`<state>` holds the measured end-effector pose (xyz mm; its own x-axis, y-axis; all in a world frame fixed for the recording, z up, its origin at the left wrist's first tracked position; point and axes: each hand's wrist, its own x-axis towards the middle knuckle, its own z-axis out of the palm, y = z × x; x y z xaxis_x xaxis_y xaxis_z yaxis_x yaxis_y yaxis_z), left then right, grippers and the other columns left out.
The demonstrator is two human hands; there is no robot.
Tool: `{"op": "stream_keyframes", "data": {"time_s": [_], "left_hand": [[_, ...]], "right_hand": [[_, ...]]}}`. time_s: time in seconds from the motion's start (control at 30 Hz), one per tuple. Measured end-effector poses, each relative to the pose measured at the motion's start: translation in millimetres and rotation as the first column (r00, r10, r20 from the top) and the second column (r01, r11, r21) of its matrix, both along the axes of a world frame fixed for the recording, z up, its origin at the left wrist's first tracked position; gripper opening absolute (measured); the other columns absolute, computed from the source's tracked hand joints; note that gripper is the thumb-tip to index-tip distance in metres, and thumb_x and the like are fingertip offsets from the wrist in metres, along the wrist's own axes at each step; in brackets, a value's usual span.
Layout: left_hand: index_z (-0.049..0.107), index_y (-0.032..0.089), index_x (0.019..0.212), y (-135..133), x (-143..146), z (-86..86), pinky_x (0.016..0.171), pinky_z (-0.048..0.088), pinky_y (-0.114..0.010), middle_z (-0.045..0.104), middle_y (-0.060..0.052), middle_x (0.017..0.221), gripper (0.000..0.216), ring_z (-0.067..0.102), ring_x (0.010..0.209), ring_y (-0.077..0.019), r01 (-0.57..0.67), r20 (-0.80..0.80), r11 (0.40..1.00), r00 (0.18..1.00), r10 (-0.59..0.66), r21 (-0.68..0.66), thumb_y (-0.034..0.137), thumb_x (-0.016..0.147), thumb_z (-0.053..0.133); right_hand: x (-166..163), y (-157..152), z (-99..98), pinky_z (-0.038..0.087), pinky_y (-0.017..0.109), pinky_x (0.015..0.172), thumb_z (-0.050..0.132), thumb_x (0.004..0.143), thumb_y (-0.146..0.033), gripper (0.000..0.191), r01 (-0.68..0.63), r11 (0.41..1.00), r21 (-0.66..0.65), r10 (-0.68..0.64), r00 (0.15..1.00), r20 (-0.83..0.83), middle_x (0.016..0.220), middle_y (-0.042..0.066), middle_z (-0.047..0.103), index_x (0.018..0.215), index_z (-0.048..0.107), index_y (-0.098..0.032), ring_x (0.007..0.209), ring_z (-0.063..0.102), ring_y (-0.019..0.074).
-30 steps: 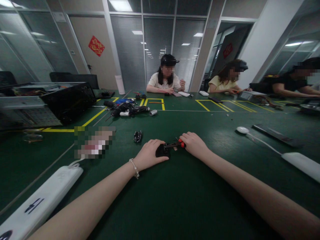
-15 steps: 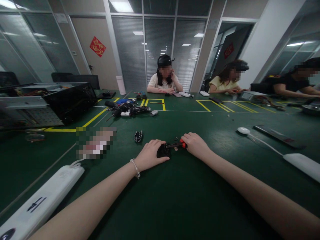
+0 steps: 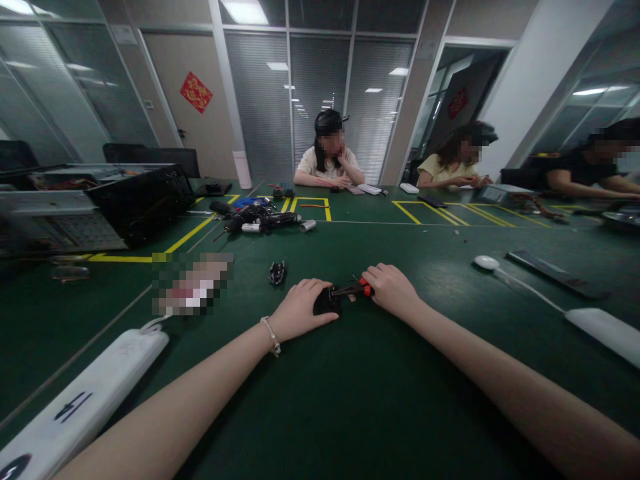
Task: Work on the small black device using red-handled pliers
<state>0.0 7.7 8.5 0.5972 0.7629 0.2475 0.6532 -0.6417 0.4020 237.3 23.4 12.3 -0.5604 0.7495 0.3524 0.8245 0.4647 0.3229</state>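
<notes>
"Pliers at work?"

"Seemingly, tips at the black part on the desk; the right hand has its fingers clamped round the red handles."

"And the left hand?"

"Fingers closed about the part, pinning it. Next move probably calls for steady bracing there."

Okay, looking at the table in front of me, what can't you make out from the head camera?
All in the head view:
- Pliers: handles mostly hidden by the right grip.
- Black part: partly covered by the left grip; its details are too small and dark.
- Whatever the pliers' tips touch: too small.
- Item at left: masked by pixelation.
- Computer case: cut off by the left edge.
</notes>
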Motion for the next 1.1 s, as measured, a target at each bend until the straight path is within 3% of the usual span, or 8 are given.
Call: {"op": "stream_keyframes", "data": {"time_s": [1.1], "left_hand": [[0.045, 0.024, 0.115, 2.6, 0.5, -3.0, 0.085, 0.038, -0.039, 0.052, -0.004, 0.113, 0.053, 0.047, 0.102, -0.0239, 0.002, 0.019, 1.000, 1.000, -0.003, 0.020, 0.055, 0.073, 0.053]], "right_hand": [[2.6, 5.6, -4.1, 0.031, 0.028, 0.065, 0.043, 0.072, -0.006, 0.020, -0.026, 0.999, -0.027, 0.026, 1.000, -0.011, 0.081, 0.008, 0.057, 0.084, 0.057, -0.013, 0.073, 0.045, 0.0173]]}}
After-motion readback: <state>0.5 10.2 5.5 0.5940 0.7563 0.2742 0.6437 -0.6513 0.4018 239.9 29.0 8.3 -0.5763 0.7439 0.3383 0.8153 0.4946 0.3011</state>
